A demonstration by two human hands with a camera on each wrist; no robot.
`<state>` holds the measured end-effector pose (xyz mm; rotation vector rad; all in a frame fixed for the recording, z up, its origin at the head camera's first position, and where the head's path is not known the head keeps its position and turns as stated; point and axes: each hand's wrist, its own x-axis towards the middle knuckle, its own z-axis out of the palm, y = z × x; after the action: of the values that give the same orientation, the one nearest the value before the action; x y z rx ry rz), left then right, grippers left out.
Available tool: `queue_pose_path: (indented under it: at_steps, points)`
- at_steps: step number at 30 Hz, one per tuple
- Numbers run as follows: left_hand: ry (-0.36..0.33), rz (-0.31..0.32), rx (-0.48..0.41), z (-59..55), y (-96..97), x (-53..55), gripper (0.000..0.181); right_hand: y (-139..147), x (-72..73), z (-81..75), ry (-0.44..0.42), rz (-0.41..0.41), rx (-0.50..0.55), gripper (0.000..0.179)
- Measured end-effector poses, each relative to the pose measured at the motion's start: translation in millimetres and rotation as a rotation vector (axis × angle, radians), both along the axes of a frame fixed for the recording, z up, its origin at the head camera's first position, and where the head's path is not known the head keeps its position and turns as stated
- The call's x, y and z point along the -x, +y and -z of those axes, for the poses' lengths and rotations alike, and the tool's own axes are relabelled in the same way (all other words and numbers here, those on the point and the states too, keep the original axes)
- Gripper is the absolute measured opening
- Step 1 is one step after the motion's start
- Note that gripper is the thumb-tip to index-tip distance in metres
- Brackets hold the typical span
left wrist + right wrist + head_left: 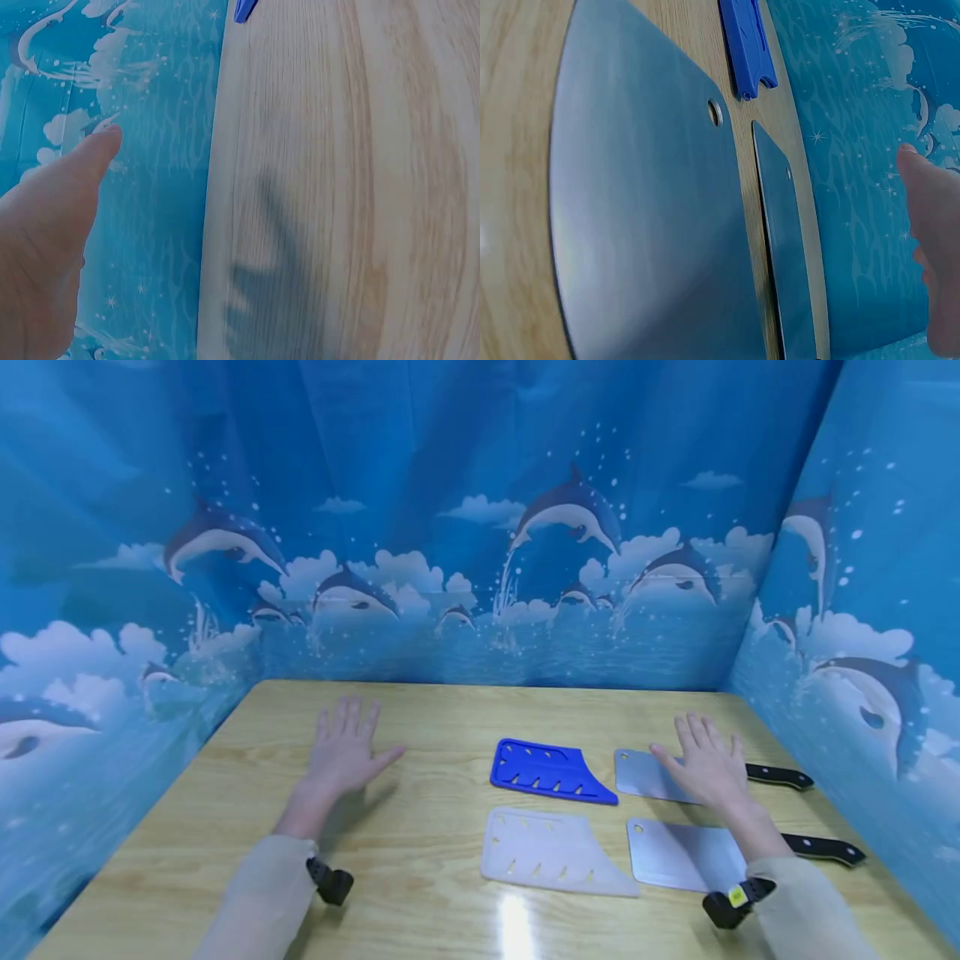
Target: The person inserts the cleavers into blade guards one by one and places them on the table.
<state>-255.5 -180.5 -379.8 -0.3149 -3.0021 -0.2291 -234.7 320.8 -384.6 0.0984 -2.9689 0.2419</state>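
Note:
My left hand (347, 756) hovers over the left part of the wooden table, fingers spread and holding nothing; its shadow falls on the wood in the left wrist view. Over the cleavers at the right, my right hand (708, 768) is likewise spread and holds nothing. Beneath it lies the far cleaver (641, 774), its black handle (780, 777) pointing right. A second cleaver (678, 856) lies nearer, under the right forearm. Left of the blades are a blue blade cover (543, 770) and, nearer me, a translucent white blade cover (551, 852).
The wooden table (420, 718) meets a blue dolphin-print curtain (450, 485) at its back and sides. Both wrists carry small black cameras, the left camera (330, 881) and the right camera (727, 906). Glare lies on the wood near the front.

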Motion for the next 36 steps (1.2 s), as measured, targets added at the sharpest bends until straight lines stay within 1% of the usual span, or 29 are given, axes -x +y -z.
queue_pose_path:
  at_steps: [3, 7, 10, 14, 16, 18, 20, 23, 25, 27, 31, 33, 36]
  points:
    - [-0.002, 0.026, 0.007, -0.4, 6.4, -0.3, 0.091, 3, -2.7, -0.2, -0.008, -0.006, -0.002, 0.085]
    - [-0.008, 0.057, 0.050, 0.2, 17.7, 0.8, 0.093, 10, -4.2, -1.7, -0.008, -0.022, 0.001, 0.085]
    - [-0.013, 0.077, 0.087, -1.3, 29.1, 0.6, 0.096, 18, -5.2, -4.2, 0.009, -0.034, -0.001, 0.085]
    - [-0.009, 0.115, 0.130, -5.2, 47.1, -2.8, 0.098, 30, -10.1, -7.3, 0.048, -0.047, 0.002, 0.084]
    - [0.001, 0.142, 0.140, -7.0, 55.5, -5.6, 0.097, 36, -14.1, -8.1, 0.063, -0.056, 0.025, 0.084]
    - [0.019, 0.171, 0.147, -8.7, 63.2, -8.6, 0.095, 42, -18.6, -8.1, 0.062, -0.070, 0.070, 0.083]
    - [0.055, 0.205, 0.151, -9.3, 69.7, -11.0, 0.091, 48, -23.1, -7.9, 0.058, -0.080, 0.126, 0.083]
    - [0.099, 0.260, 0.112, -9.7, 79.8, -13.6, 0.083, 58, -28.9, -7.3, 0.045, -0.094, 0.186, 0.082]
    - [0.111, 0.294, 0.088, -9.1, 86.5, -15.1, 0.078, 66, -32.5, -6.9, 0.028, -0.095, 0.210, 0.081]
    - [0.116, 0.327, 0.051, -8.6, 93.3, -16.9, 0.072, 73, -35.8, -6.5, 0.004, -0.084, 0.226, 0.080]
    - [0.145, 0.409, 0.018, -6.8, 106.1, -22.2, 0.063, 87, -44.2, -6.1, -0.050, -0.045, 0.266, 0.073]
    - [0.138, 0.443, 0.009, -6.1, 112.8, -25.6, 0.061, 95, -49.2, -4.2, -0.067, -0.033, 0.284, 0.068]
    - [0.092, 0.487, 0.004, -4.9, 123.7, -28.8, 0.061, 109, -55.4, 0.0, -0.102, -0.039, 0.321, 0.061]
